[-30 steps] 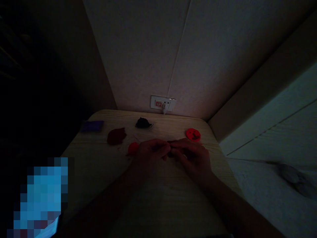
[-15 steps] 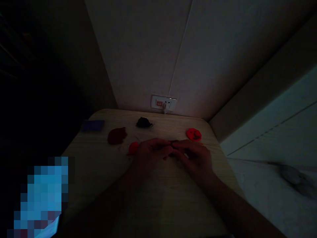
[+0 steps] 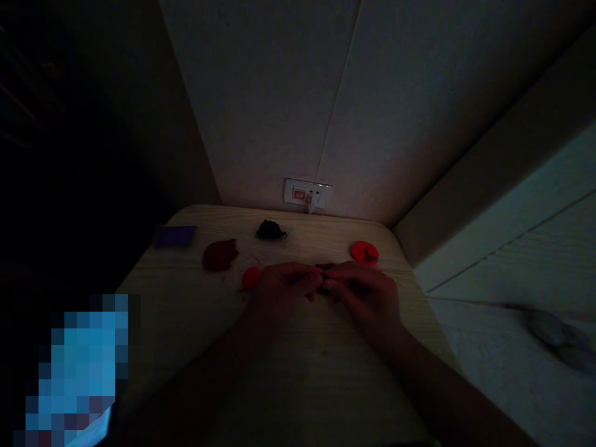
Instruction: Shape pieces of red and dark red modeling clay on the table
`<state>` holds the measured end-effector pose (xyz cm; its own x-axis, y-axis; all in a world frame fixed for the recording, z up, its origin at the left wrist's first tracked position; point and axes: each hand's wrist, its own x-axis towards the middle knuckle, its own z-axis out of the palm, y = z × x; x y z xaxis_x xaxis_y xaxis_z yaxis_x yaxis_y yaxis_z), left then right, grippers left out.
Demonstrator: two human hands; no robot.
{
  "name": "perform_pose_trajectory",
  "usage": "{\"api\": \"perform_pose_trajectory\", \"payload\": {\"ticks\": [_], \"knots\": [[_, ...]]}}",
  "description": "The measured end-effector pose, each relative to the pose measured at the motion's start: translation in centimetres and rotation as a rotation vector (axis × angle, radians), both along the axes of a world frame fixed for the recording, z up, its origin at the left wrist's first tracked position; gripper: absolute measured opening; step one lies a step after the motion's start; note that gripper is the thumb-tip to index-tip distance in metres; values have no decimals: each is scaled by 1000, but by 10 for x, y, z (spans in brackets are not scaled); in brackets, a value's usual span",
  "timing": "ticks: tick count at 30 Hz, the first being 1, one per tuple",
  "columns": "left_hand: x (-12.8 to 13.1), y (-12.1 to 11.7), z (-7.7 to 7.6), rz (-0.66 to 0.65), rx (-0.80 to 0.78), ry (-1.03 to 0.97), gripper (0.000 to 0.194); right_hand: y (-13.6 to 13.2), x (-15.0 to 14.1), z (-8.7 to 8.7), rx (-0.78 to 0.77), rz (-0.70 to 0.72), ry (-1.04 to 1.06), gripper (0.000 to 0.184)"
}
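My left hand (image 3: 286, 284) and my right hand (image 3: 367, 292) meet over the table, fingertips closed in a pinch. Between them is a small dark piece of modelling clay (image 3: 325, 277), mostly hidden by the fingers. Under and behind the fingertips shows some dark brownish material, too dim to make out. A bright red ball of clay (image 3: 251, 279) lies against my left hand's outer side. Further left is a flattened brown-red lump of clay (image 3: 220, 256). Beyond my right hand lies a red clay disc (image 3: 364, 252) with dark marks on its face.
A black lump (image 3: 270, 230) on a bit of clear wrapping and a purple packet (image 3: 175, 236) lie along the back of the wooden table (image 3: 298, 372). Behind it, the wall carries a socket (image 3: 307, 194) with a plug in it. A blurred bright screen glows at lower left.
My fingertips shift slightly around the small dark piece, and a little more of it shows between them. Both hands stay in nearly the same place.
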<state>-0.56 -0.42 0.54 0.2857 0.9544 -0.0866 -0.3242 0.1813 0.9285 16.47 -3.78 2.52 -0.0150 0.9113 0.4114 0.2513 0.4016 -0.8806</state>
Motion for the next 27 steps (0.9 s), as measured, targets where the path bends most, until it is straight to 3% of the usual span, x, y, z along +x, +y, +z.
{"api": "perform_pose_trajectory", "payload": {"ticks": [5, 9, 13, 20, 27], "knots": [[-1, 0, -1, -60, -3, -9, 23, 3, 3, -1, 122, 15, -82, 15], [-1, 0, -2, -113, -8, -3, 26, 3, 4, -3, 132, -9, -122, 17], [1, 0, 1, -111, -59, -90, 25, 1, 3, 0, 99, -21, -123, 17], [2, -2, 8, -66, -157, -209, 24, 2, 2, 3, 176, 14, -192, 22], [1, 0, 0, -72, -52, -91, 24, 1, 2, -1, 24, 8, -137, 10]]}}
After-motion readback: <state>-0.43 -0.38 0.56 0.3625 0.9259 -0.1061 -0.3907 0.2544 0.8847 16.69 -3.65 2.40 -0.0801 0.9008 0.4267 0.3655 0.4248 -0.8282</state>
